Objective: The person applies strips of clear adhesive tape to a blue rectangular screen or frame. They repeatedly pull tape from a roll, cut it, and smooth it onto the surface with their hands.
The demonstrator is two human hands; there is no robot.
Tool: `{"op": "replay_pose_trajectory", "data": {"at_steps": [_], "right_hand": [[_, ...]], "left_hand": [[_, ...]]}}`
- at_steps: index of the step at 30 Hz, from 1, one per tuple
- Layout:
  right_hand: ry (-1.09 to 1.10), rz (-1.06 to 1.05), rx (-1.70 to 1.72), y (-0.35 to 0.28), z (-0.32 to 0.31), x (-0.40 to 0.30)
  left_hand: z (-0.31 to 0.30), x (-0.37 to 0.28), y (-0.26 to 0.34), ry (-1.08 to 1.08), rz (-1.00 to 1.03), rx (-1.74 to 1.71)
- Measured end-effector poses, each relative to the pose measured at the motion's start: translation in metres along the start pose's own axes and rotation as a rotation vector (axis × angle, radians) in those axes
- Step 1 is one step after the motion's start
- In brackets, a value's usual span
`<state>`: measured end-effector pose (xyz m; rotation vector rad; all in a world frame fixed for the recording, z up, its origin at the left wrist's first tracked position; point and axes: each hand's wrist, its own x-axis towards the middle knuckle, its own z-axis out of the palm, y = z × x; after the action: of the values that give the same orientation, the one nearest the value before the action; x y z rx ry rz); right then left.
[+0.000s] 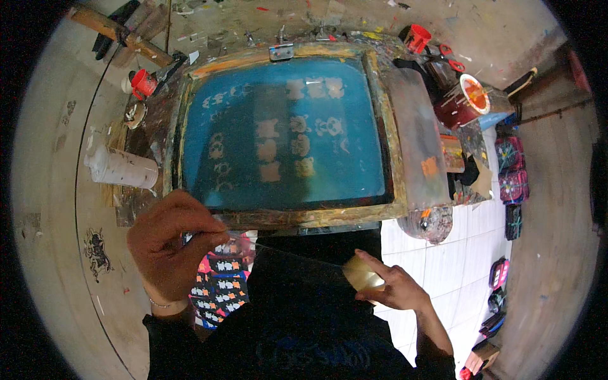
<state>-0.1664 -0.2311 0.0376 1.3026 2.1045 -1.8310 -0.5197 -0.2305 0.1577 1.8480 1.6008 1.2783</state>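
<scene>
My right hand (pixel 401 287) grips a roll of clear adhesive tape (pixel 357 273) by its sides, low at the right. A transparent strip of tape (pixel 294 255) stretches from the roll to my left hand (pixel 166 247), whose thumb and fingertips pinch its end. The left hand is close to the near left corner of a screen-printing frame (pixel 313 217) made of wood. Its blue mesh (pixel 280 107) bears several pale animal-shaped stencil openings. A metal hinge clamp (pixel 281 51) sits on the far rail. Shadow darkens part of the mesh.
A white plastic bottle (pixel 124 166) lies left of the frame, near a red cup (pixel 143 83). On the right are a paint-streaked container (pixel 463 102), red-handled scissors (pixel 449 58) and another red cup (pixel 418 39). Printed pieces (pixel 223 285) lie below, beyond my left wrist.
</scene>
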Motion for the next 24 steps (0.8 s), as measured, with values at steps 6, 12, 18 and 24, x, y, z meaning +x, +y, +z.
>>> {"op": "replay_pose_trajectory", "data": {"at_steps": [6, 12, 18, 24], "right_hand": [[0.036, -0.076, 0.176, 0.000, -0.005, 0.016], [0.024, -0.397, -0.254, -0.088, -0.064, -0.034], [0.404, -0.547, -0.547, -0.165, -0.052, -0.075], [0.507, -0.733, -0.751, -0.175, -0.054, -0.080]], "left_hand": [[-0.012, -0.016, 0.006, 0.025, 0.012, -0.048], [-0.104, -0.078, -0.047, 0.485, -0.044, -0.077], [-0.100, -0.068, -0.015, 1.361, 0.012, -0.068], [-0.059, -0.034, 0.012, 1.487, 0.032, 0.005]]}}
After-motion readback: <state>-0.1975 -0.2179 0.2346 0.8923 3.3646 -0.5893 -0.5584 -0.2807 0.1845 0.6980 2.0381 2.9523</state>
